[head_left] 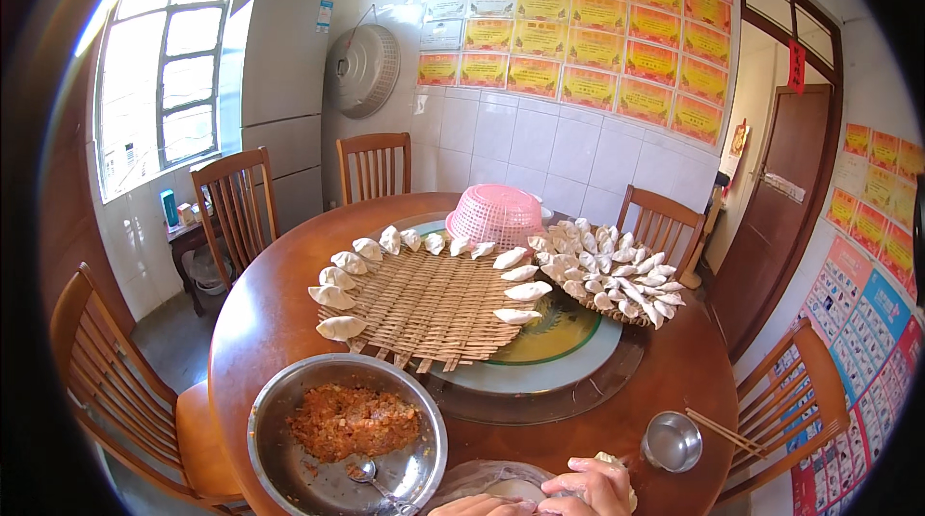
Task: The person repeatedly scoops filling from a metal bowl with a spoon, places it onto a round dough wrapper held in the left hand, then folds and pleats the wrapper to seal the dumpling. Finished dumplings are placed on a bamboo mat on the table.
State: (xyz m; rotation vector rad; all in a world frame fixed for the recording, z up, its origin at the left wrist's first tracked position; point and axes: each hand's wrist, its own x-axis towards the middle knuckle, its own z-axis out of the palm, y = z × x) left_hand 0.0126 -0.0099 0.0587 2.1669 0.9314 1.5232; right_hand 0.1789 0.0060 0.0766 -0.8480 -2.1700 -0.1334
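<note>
At the bottom edge, my left hand [482,506] and my right hand [590,487] meet with bent fingers, partly cut off by the frame. Their fingertips are pressed close together, and whatever they grip is hidden. A pale, dough-like piece [626,479] shows beside my right hand. Just beyond my fingers lies a clear plastic bag [469,479] with a pale round wrapper [517,489] in it. To the left stands a steel basin [265,420] holding reddish-orange filling [352,423] and a metal spoon [366,473].
A woven tray [424,299] rimmed with dumplings rests on the turntable [559,362]. Behind it, a second tray is heaped with dumplings [602,265], near a pink basket [496,211]. A metal cup [672,442] and chopsticks [725,432] lie right. Wooden chairs [790,400] surround the table.
</note>
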